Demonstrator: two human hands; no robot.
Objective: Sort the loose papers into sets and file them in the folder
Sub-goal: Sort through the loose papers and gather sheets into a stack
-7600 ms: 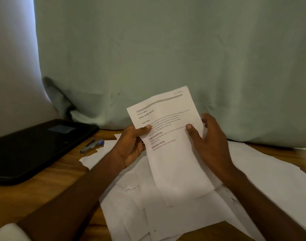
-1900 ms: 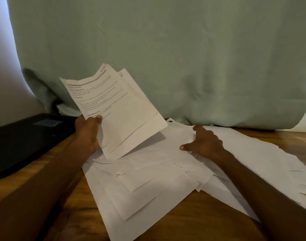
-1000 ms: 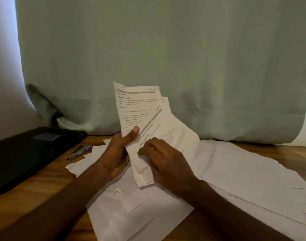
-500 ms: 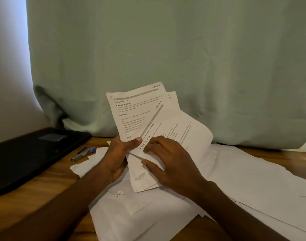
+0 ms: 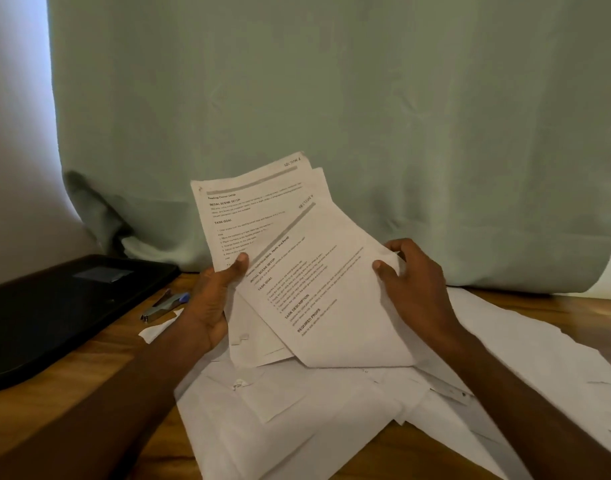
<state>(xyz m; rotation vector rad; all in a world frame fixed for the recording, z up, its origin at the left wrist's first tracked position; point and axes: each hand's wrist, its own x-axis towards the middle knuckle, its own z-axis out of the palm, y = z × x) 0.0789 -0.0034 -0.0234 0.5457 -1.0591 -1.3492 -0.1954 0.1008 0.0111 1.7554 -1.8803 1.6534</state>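
Two hands were in view, with at least three printed sheets fanned between them, one black folder (image 5: 54,313), one stapler (image 5: 163,305) and a heap of loose papers (image 5: 332,420) too overlapped to count. The left hand (image 5: 210,306) pinched the back sheets (image 5: 248,216) at their lower left, thumb flat across the print and fingers hidden behind. The right hand (image 5: 418,289) gripped the front sheet (image 5: 328,299) at its right edge, thumb on the printed face and fingers curled over the edge behind it. That front sheet lay tilted, its text running diagonally, and overlapped the more upright sheets behind; all were held above the heap, none of them in the folder. The paper was thin, white and creased, with bold headings and a grey bar near the top of each page. The heap lay spread over the wooden table (image 5: 99,375), several pieces showing torn corners. The folder was flat, dark and matte, with rounded corners, lying closed at the left; the stapler, metal with a blue end, lay between it and the papers. A pale green curtain (image 5: 332,98) hung in soft folds behind.
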